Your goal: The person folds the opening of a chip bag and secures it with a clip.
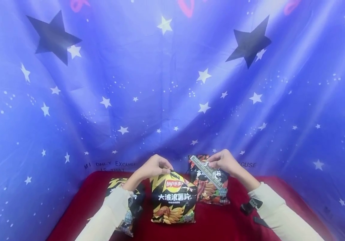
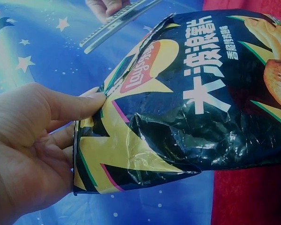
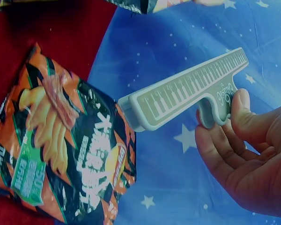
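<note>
My left hand (image 1: 154,167) pinches the top edge of a black and yellow Lay's chip bag (image 1: 173,199). In the left wrist view the thumb lies on the front of that bag (image 2: 178,112), near a top corner, with the fingers behind it. The bag hangs upright over the red cloth. My right hand (image 1: 225,162) holds a long bag clip (image 3: 187,93) printed with piano keys, its thumb and fingers pinching the handles. This clip is apart from the bag in my left hand. In the head view it overlaps a black and orange chip bag (image 1: 211,192) behind it.
Another chip bag (image 1: 127,219) lies on the left, partly hidden by my left forearm. A red cloth (image 1: 220,222) covers the table. Beyond it hangs a blue curtain with stars (image 1: 160,83), on the back and both sides.
</note>
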{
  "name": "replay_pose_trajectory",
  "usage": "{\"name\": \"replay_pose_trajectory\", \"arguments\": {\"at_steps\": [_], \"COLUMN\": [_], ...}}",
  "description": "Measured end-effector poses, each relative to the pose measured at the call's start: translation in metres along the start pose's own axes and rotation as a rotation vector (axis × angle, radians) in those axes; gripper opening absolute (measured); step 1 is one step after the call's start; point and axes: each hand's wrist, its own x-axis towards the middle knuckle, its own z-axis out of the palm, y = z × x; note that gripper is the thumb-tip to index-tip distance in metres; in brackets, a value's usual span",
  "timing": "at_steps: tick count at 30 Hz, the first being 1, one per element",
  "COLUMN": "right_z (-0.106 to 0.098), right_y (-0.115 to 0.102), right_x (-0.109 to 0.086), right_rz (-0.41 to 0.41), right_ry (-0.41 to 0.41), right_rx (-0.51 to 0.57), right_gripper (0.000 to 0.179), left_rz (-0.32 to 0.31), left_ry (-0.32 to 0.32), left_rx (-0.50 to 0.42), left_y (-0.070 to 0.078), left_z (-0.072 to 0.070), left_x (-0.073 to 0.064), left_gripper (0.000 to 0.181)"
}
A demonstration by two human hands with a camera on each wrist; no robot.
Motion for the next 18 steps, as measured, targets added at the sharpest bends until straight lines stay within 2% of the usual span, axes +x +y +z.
{"name": "replay_pose_trajectory", "arguments": {"at_steps": [7,14,18], "right_z": [0.017,0.032,0.039], "right_y": [-0.001,-0.007,-0.010], "right_x": [0.001,0.004,0.004], "right_rz": [-0.067,-0.108,-0.088], "right_ry": [0.000,-0.003,0.010], "right_rx": [-0.035,-0.049,-0.053], "right_gripper": [0.024,0.020,0.019], "left_rz": [0.031,-0.017,-0.026], "left_ry": [-0.001,0.015,0.048], "left_rx": [0.022,-0.020,-0.024], "left_y": [-0.003,0.001,0.003], "left_z": [-0.001,-0.001,0.002], "left_x": [0.001,0.001,0.001], "left_gripper": [0.014,0.014,0.014]}}
